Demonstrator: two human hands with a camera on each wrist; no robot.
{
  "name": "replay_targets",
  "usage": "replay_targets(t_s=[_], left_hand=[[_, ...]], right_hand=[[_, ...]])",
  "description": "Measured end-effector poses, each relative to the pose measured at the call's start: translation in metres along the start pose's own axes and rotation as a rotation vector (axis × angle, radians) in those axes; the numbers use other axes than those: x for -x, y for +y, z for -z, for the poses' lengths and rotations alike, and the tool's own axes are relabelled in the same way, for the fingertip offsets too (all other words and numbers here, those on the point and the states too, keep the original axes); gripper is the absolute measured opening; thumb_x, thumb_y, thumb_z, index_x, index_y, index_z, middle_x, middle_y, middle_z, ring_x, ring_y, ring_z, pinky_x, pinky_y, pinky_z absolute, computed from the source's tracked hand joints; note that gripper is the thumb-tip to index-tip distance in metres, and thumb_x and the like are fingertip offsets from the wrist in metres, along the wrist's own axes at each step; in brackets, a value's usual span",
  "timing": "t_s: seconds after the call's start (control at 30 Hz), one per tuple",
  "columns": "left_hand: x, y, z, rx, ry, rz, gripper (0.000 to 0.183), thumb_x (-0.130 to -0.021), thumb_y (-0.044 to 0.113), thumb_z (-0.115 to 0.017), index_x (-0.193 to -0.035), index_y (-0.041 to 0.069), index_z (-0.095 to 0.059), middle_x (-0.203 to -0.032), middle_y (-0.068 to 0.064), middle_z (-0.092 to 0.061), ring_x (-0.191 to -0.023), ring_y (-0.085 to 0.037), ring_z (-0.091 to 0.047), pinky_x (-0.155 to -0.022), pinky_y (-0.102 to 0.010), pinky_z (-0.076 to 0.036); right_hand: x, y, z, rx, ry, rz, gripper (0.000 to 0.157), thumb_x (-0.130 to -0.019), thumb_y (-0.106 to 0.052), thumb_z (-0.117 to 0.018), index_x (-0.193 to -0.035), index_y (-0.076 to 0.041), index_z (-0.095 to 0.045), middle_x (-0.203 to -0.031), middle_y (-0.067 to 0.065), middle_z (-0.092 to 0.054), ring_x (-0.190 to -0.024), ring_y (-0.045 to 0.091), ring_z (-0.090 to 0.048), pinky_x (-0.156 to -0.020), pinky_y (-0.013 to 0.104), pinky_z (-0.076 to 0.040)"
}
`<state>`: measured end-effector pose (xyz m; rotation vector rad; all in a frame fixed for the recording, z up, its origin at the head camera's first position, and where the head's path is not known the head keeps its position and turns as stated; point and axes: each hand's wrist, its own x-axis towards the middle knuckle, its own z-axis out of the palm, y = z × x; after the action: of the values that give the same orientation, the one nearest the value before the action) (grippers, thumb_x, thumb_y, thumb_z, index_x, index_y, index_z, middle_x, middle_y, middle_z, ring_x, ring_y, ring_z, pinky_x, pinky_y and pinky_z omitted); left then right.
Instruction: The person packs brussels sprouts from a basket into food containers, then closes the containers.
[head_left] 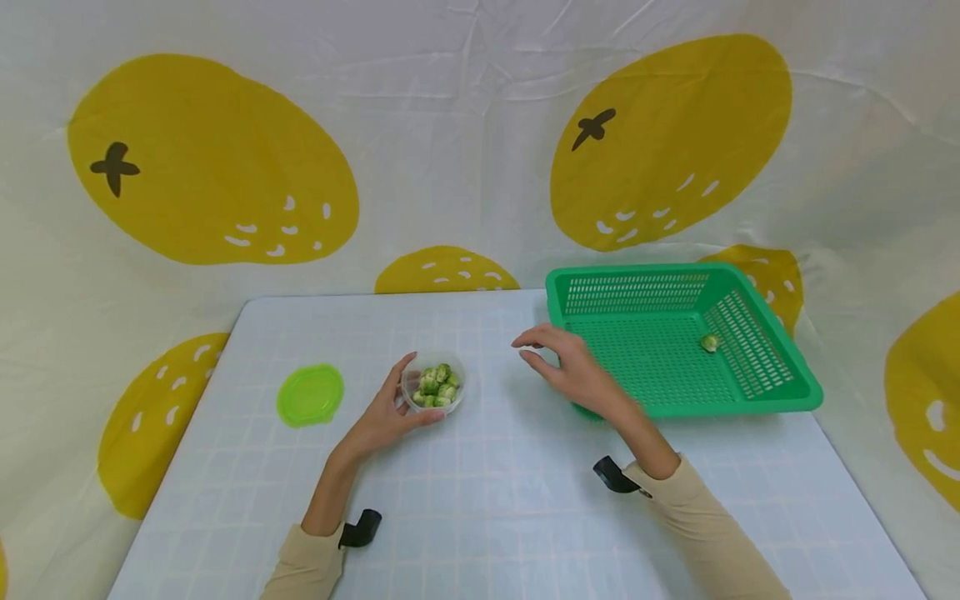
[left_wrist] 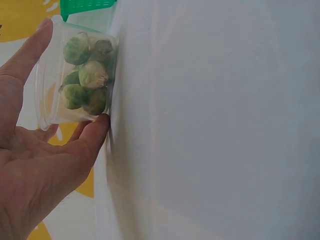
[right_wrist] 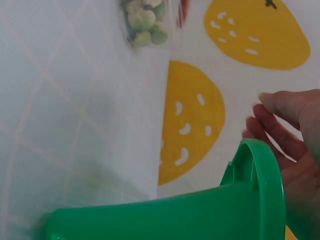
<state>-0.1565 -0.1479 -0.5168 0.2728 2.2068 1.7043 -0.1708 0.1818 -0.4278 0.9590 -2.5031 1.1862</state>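
Note:
My left hand (head_left: 386, 417) grips a clear plastic tub (head_left: 409, 385) on the table, thumb on the near side and fingers round the far side. Several Brussels sprouts (left_wrist: 92, 75) lie inside the tub, seen through its wall in the left wrist view. My right hand (head_left: 573, 371) hovers at the left edge of a green plastic basket (head_left: 637, 404), fingers relaxed and slightly bent, nothing between thumb and fingertips. A single Brussels sprout (head_left: 709, 342) rests in the basket, toward its right side.
A bright green round lid (head_left: 310, 395) lies on the table to the left of the tub. The table (head_left: 465, 517) has a pale checked cover. Behind it hangs a white cloth (head_left: 450, 167) printed with large yellow fruit shapes.

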Motion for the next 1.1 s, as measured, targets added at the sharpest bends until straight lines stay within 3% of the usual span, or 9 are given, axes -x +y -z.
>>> replay_targets(t_s=[1.1], left_hand=[[0.001,0.001,-0.001,0.012,0.001,-0.002,0.108,-0.087,0.027,-0.085,-0.166,0.028,-0.011,-0.163,-0.019,-0.025,-0.154,-0.037,-0.018,-0.123,-0.052,-0.025]], right_hand=[[0.033,0.033,0.067,0.210,0.131,-0.051,0.022,-0.093,0.005,-0.071,-0.114,-0.002,-0.072,-0.116,0.012,-0.069,-0.113,0.030,-0.063,-0.092,0.049,-0.054]])
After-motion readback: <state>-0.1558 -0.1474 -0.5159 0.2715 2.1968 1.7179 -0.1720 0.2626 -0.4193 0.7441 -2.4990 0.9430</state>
